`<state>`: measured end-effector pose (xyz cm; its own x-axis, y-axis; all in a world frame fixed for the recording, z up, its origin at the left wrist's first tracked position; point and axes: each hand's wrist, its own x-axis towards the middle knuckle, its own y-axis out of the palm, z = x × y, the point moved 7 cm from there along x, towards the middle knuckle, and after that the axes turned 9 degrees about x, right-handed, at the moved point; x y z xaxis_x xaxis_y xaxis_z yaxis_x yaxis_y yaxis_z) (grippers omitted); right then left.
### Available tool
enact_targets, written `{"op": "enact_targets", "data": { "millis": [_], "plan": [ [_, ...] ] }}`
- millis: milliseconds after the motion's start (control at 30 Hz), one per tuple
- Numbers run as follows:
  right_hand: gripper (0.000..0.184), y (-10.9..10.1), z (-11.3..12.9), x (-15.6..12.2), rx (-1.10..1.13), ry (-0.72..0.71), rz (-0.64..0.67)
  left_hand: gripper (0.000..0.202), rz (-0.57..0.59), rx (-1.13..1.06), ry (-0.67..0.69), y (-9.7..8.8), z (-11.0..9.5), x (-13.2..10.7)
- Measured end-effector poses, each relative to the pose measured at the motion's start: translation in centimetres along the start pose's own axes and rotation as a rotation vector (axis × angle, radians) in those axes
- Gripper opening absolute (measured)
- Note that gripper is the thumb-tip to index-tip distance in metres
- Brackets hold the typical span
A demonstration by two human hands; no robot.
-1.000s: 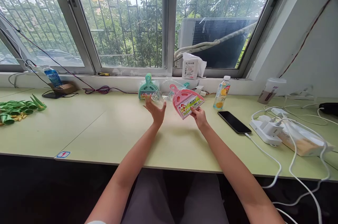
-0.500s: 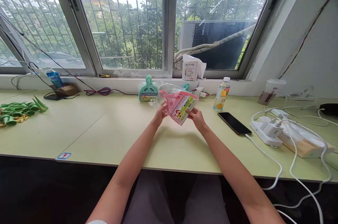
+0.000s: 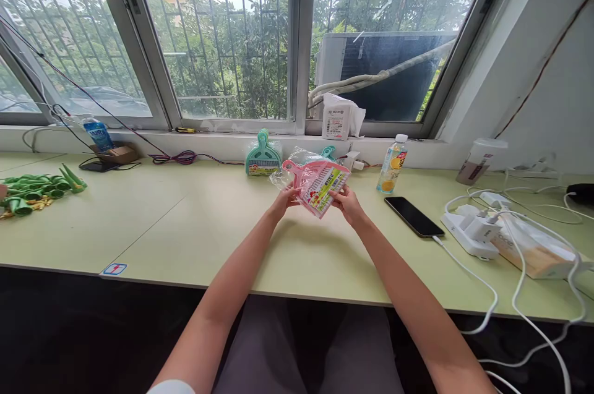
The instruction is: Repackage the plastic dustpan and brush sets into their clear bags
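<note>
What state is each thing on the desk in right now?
pink dustpan set: wrapped, lifted off the desk, tilted.
left hand: holding its handle side.
right hand: holding its wide edge.
green dustpan set: standing upright, handle up.
bottle: upright, capped.
phone: flat, screen dark.

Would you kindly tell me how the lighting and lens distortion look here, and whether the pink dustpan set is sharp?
In the head view, daylight through the window leaves the sky panes washed out; the wide lens bows the window frames and the desk edge; the pink dustpan set, held between left hand and right hand, is fairly sharp, its label print too small to read.
</note>
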<state>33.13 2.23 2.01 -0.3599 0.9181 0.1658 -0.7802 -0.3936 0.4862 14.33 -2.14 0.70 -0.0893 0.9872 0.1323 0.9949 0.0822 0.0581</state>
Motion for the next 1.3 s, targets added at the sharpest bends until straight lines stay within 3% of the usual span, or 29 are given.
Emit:
{"op": "enact_targets", "data": {
  "millis": [233,433,633,833,1033,1300],
  "plan": [
    [0.03,-0.9,1.2,0.5,-0.024,-0.028,-0.018,0.053,0.033,-0.05,0.063,-0.1,-1.3,-0.3],
    [0.032,-2.0,0.7,0.9,-0.008,-0.066,-0.079,0.054,0.175,-0.101,-0.063,1.7,-0.4,-0.6],
    [0.038,-1.4,0.7,0.8,-0.017,-0.042,-0.016,0.047,0.155,-0.128,-0.088,1.7,0.4,-0.5],
    [0.046,-0.9,1.6,0.5,0.002,-0.114,0.015,0.058,0.108,-0.136,0.044,1.2,-1.4,-0.8],
    [0.049,0.1,1.5,0.0,-0.059,-0.068,0.117,0.051,0.189,-0.108,-0.104,1.6,-0.4,-1.1],
    [0.047,-0.1,0.4,0.1,0.041,-0.101,0.012,0.051,0.253,-0.074,-0.077,2.7,-0.1,-1.3]
  ]
}}
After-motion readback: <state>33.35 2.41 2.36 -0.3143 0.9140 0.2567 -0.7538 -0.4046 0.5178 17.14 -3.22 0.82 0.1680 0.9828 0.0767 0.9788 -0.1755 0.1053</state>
